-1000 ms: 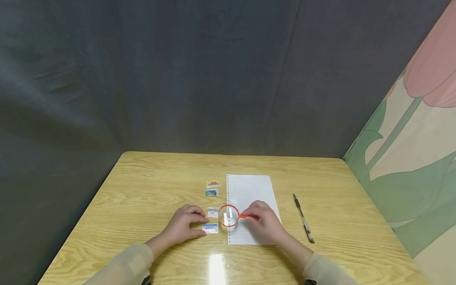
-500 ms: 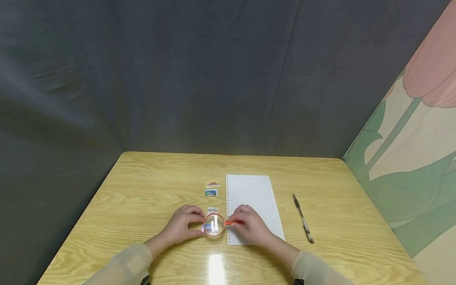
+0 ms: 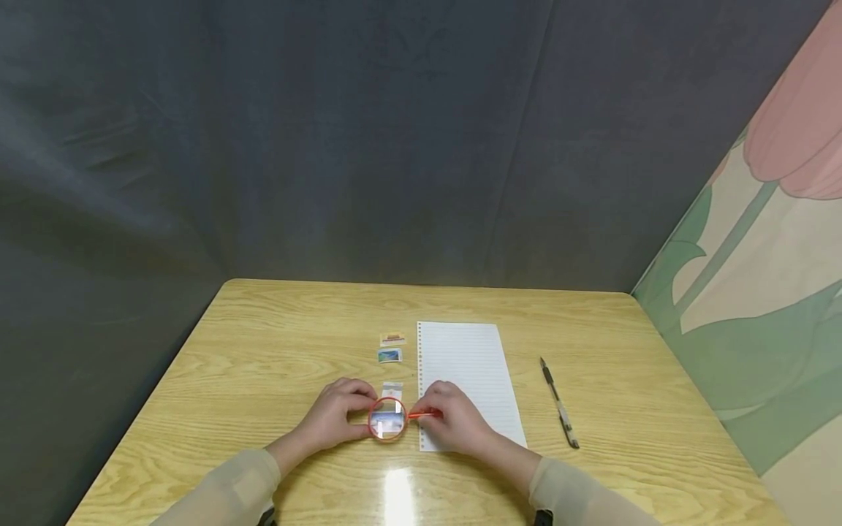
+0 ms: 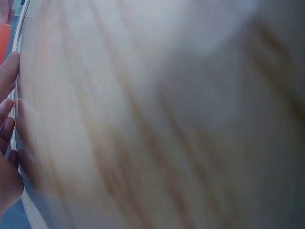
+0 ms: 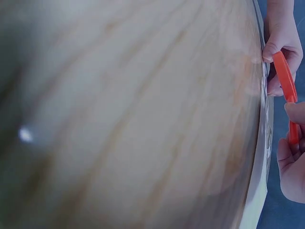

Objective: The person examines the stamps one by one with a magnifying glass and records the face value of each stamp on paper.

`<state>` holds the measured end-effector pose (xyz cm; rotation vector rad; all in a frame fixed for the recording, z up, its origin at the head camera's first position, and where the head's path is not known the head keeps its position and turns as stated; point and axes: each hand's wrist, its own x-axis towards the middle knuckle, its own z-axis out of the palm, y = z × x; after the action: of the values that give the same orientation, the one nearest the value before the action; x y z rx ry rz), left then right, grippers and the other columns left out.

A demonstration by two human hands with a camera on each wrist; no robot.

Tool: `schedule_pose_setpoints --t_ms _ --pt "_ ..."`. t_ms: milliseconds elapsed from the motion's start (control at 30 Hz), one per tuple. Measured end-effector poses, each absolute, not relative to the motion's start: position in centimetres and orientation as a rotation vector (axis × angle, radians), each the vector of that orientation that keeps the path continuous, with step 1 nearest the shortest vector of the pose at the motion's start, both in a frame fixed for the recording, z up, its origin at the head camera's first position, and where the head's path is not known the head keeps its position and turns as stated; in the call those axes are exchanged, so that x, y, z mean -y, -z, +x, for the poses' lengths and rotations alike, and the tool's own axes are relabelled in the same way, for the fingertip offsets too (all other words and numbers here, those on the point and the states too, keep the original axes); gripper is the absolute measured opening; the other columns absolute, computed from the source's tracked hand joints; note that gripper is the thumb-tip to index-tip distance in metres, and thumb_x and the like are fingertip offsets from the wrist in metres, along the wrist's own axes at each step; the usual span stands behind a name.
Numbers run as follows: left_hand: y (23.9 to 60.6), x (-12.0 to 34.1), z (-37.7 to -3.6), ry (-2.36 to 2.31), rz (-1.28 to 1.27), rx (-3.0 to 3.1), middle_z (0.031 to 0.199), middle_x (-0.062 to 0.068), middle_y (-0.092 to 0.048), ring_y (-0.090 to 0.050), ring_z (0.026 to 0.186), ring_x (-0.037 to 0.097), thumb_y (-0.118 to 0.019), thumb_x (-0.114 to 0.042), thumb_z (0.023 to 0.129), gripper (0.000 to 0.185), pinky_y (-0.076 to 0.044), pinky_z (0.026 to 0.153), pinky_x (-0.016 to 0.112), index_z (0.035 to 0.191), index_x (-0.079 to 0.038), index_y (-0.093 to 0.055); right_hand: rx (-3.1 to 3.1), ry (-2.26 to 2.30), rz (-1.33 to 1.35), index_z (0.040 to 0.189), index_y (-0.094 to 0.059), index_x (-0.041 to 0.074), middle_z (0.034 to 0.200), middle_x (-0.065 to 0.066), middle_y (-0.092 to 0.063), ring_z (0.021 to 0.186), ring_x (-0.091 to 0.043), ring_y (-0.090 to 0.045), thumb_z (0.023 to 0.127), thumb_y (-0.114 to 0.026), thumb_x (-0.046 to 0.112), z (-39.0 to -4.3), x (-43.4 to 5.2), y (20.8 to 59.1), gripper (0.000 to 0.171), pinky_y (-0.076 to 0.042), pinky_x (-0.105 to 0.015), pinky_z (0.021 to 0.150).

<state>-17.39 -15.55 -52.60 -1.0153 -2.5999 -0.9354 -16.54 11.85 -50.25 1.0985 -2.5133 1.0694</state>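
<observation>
A magnifying glass with a red rim [image 3: 370, 428] and red handle is held low over the small cards, level with the table. My right hand [image 3: 454, 420] pinches its handle above the lined paper [image 3: 470, 358]. Through the lens shows a blue-and-white picture card [image 3: 387, 421], and a pale card [image 3: 392, 388] lies just behind it. My left hand [image 3: 338, 413] rests on the table at the left of these cards, thumb and fingers apart, their tips by the card edges and partly behind the lens rim. In the right wrist view the red magnifying glass [image 5: 285, 78] stands edge-on between both hands.
Two more small cards, one yellowish [image 3: 393, 339] and one blue-green [image 3: 389, 356], lie farther back. A pen [image 3: 559, 403] lies right of the paper. The wooden table [image 3: 276, 329] ends at a dark curtain [image 3: 395, 146]; glare lies near its front.
My right hand has moved left and slightly nearer with the magnifying glass, from the paper's left edge to over the blue-and-white card. My left hand has stayed nearly in place.
</observation>
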Motion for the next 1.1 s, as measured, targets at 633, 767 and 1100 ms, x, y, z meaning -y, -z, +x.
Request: schedule_pose_setpoints --t_ms 633,767,1100 --pt "52.6 15.5 -17.3 0.947 -1.010 2.604 0.110 -0.011 -0.065 -0.056 0.106 0.015 -0.090 -0.031 0.070 0.029 -0.044 0.092 0.045 0.094 -0.022 -0.077 2.593 -1.150 1.099 0.088 -0.078 0.011 0.082 0.008 -0.061 0.077 -0.005 -0.052 0.083 -0.078 0.005 -16.8 -11.5 49.4 0.008 -0.046 -0.021 0.067" --pt "52.6 15.6 -17.4 0.964 -1.002 2.621 0.111 -0.012 -0.064 -0.056 0.107 0.014 -0.090 -0.032 0.070 0.031 -0.044 0.094 0.046 0.097 -0.022 -0.077 2.629 -1.158 1.081 0.090 -0.078 0.011 0.083 0.008 -0.060 0.077 -0.005 -0.051 0.085 -0.077 0.006 -16.8 -11.5 49.2 0.007 -0.046 -0.021 0.066" --pt "52.6 15.6 -17.3 0.971 -1.002 2.627 0.112 -0.012 -0.064 -0.055 0.107 0.015 -0.090 -0.031 0.071 0.030 -0.044 0.094 0.047 0.097 -0.022 -0.078 2.634 -1.154 1.080 0.090 -0.078 0.011 0.082 0.008 -0.059 0.075 -0.006 -0.050 0.085 -0.077 0.005 -16.8 -11.5 49.2 0.008 -0.044 -0.020 0.064"
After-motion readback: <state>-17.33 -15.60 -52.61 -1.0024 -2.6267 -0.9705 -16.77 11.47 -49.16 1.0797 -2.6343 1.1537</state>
